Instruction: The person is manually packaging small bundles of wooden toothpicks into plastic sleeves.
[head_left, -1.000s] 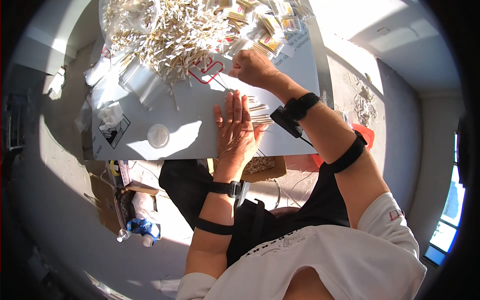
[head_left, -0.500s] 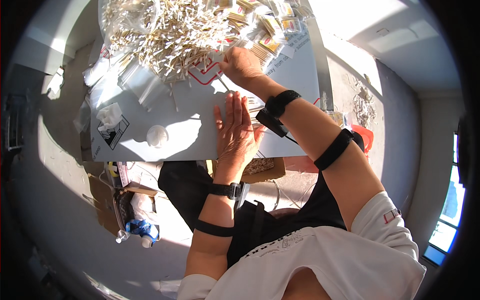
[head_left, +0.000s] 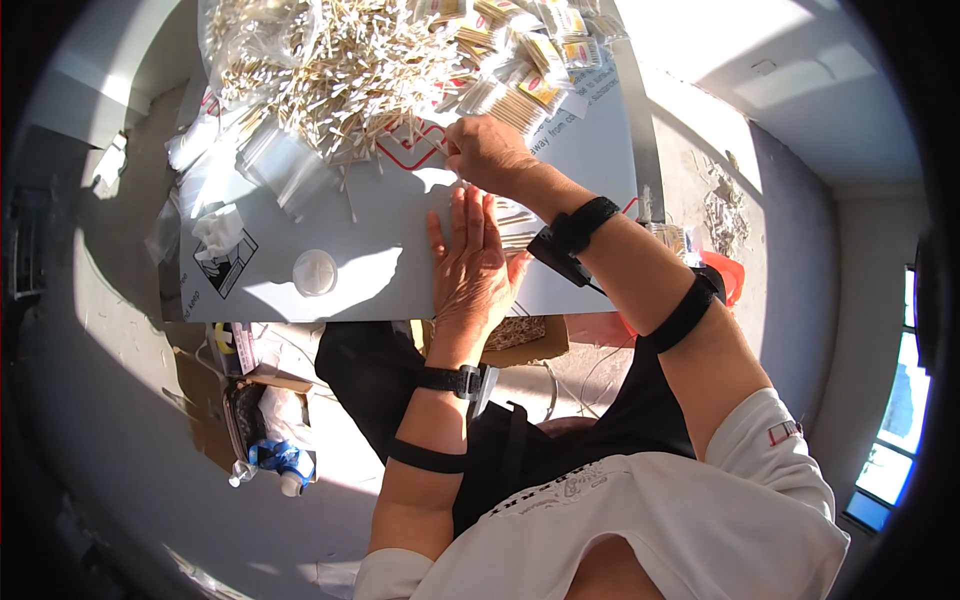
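My left hand [head_left: 468, 255] lies flat on the grey-white table [head_left: 390, 200], fingers stretched out and pointing away from me. Just beyond its fingertips, my right hand [head_left: 490, 155] is closed in a pinch on a cotton swab, which the fingers now mostly hide. Several swabs [head_left: 515, 225] lie in a row to the right of my left hand, partly covered by it. A large heap of loose cotton swabs [head_left: 340, 70] spreads over the far side. Filled clear packs of swabs [head_left: 540, 85] are gathered at the far right, beyond my right hand.
Clear plastic bags [head_left: 285, 165] lie left of the heap. A round white lid-like piece [head_left: 316, 272] and a crumpled white tissue [head_left: 219, 230] sit on the table's left. Below the near edge stands an open cardboard box [head_left: 530, 340]. A bag with bottles [head_left: 280, 440] is lower left.
My right hand has come slightly nearer to my left fingertips, covering the swab that showed between the hands. More of the row beside my left hand shows. My left hand stays put.
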